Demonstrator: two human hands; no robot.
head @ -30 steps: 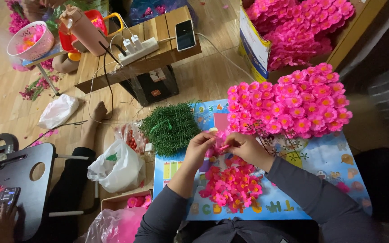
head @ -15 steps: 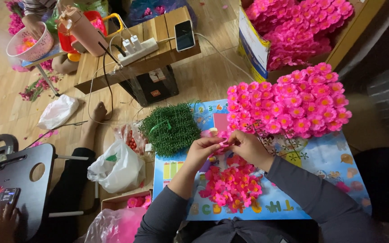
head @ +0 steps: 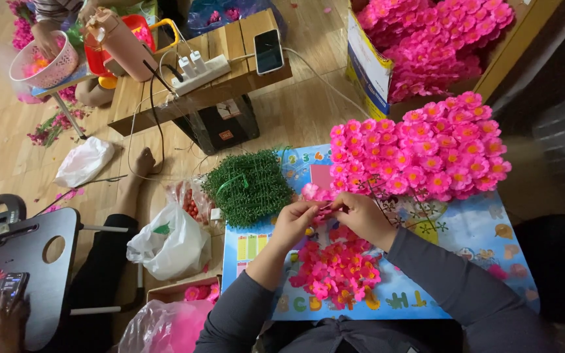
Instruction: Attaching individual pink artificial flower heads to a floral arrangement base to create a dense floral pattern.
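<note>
A home floor turned into a piecework spot for artificial flowers

Work was done seated on a wooden plank floor (head: 308,111); a children's alphabet mat (head: 472,235) was spread as the work surface, heaped with finished pink blossoms (head: 426,147) and loose ones (head: 338,268); a cardboard box (head: 387,65) was filled with more of them; a clump of green plastic stems (head: 248,186) was set beside the mat; a low wooden table (head: 230,72) was loaded with a power strip (head: 201,70) and a charging phone (head: 269,51); plastic bags (head: 168,242) were scattered about; other people were seated nearby, one hand in a pink basket (head: 44,59), so a domestic room given over to shared handwork was indicated.
</note>
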